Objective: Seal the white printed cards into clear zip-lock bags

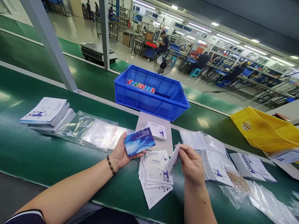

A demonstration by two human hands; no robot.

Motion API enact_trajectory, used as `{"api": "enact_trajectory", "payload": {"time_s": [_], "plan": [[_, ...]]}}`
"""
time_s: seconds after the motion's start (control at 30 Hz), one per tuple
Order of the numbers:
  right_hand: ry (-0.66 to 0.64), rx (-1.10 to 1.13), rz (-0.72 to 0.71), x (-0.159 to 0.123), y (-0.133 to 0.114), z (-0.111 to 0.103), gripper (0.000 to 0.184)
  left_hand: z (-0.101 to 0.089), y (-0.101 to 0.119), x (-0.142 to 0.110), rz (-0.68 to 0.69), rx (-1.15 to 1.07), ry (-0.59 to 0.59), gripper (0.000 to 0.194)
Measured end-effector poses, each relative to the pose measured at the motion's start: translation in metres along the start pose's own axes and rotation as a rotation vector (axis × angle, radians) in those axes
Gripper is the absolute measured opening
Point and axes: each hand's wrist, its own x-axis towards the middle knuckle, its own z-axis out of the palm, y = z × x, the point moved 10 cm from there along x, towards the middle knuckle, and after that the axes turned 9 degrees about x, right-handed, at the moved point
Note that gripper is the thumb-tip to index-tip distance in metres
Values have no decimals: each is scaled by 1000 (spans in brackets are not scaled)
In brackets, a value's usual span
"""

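Observation:
My left hand [120, 154] grips a blue card [139, 141] by its left end, face up, over the green belt [46, 155]. My right hand [191, 163] pinches a white leaflet [173, 158] on edge, just right of the card. Below and between my hands lies a loose fan of white leaflets [155, 174] with blue print. A small stack of white booklets [157, 130] rests on a grey board [149, 119] behind the blue card.
A blue bin [149, 102] stands behind the board. Clear plastic bags [91, 132] and a leaflet stack [48, 113] lie at the left. More leaflet stacks [215, 169] and bags [268, 199] sit at the right, beside a yellow bag [263, 129]. Seated workers are far behind.

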Motion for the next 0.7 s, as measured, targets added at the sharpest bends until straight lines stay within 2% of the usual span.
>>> {"api": "enact_trajectory", "payload": {"time_s": [0.07,0.13,0.3,0.43,0.53,0.63,0.7], "plan": [[-254,-192,-30,0,-6,20,15,-2,-1,1,-13,12,28,69],[-419,-363,-106,-7,-12,40,18,-3,-2,2,-18,14,47,65],[-397,-641,-578,-34,-40,89,23,5,-2,3,0,-29,3,50],[-462,-741,-752,-54,-35,124,28,-2,-6,4,-1,-105,57,44],[-470,-678,-832,-64,-45,122,30,-5,-13,5,-43,-113,83,46],[-345,-588,-838,-62,-67,95,36,-10,-12,3,-40,-90,134,47],[-248,-529,-766,-54,-77,72,39,-11,-12,2,-60,-48,141,48]]}}
